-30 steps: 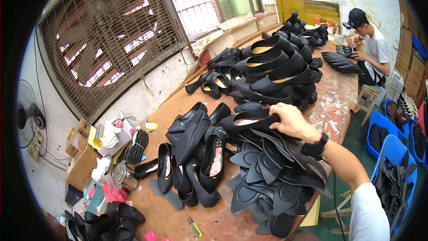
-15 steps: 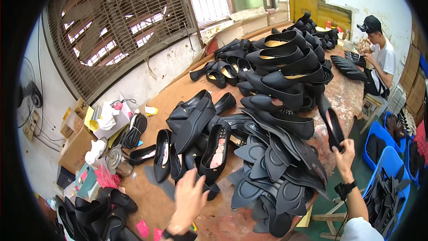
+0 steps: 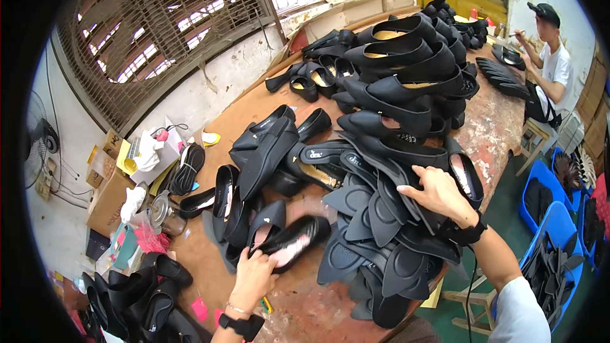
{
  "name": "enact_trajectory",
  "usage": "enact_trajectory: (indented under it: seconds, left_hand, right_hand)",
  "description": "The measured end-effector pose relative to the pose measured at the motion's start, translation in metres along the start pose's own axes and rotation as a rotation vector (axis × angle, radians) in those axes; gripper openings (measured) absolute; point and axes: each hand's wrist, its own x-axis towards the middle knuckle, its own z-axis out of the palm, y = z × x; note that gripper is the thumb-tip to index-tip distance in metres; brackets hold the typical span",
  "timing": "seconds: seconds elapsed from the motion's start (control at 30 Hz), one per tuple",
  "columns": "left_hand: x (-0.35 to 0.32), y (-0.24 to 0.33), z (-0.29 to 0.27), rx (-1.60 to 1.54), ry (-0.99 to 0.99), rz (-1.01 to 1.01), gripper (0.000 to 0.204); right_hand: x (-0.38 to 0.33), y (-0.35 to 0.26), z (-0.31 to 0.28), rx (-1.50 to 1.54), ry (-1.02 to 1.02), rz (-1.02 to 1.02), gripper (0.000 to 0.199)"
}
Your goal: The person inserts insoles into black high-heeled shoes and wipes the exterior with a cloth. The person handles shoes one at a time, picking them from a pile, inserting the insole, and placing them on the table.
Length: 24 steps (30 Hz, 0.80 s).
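Observation:
My left hand (image 3: 256, 274) is closed on the near end of a black flat shoe (image 3: 297, 241), slightly blurred, with a pale pink patterned insole inside. Beside it lies a jumble of black shoes (image 3: 270, 152), some on their sides. Over a heap of dark grey insoles (image 3: 387, 216) my right hand (image 3: 441, 195) reaches with thumb and fingers apart, holding nothing I can see. Just beyond that hand, by the table's right side, rests another black shoe (image 3: 466, 174) with a light lining. Behind the insoles rises a tall stack of black shoes (image 3: 406, 92).
More black shoes (image 3: 155, 298) fill the near left corner. A glass jar (image 3: 166, 215), a coiled black cable (image 3: 187, 168) and boxes (image 3: 111, 206) line the left edge. Blue bins (image 3: 551, 267) stand on the floor at right. A co-worker (image 3: 551, 57) sits at the far right.
My right hand has let go of the black shoe at the table's right side and moved left over the insoles. My left hand has taken hold of a shoe, pulling it nearer and turning it.

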Motion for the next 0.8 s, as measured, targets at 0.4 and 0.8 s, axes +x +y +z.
enact_trajectory:
  seconds: [0.4, 0.8]
  left_hand:
    - [-0.052, -0.012, -0.009, -0.213, 0.239, -0.319, 0.013]
    - [0.191, 0.054, 0.016, -0.602, 0.266, 0.037, 0.045]
  right_hand:
    - [0.029, 0.053, 0.006, 0.395, -0.250, 0.064, 0.041]
    - [0.012, -0.001, -0.070, 0.089, 0.062, -0.094, 0.028]
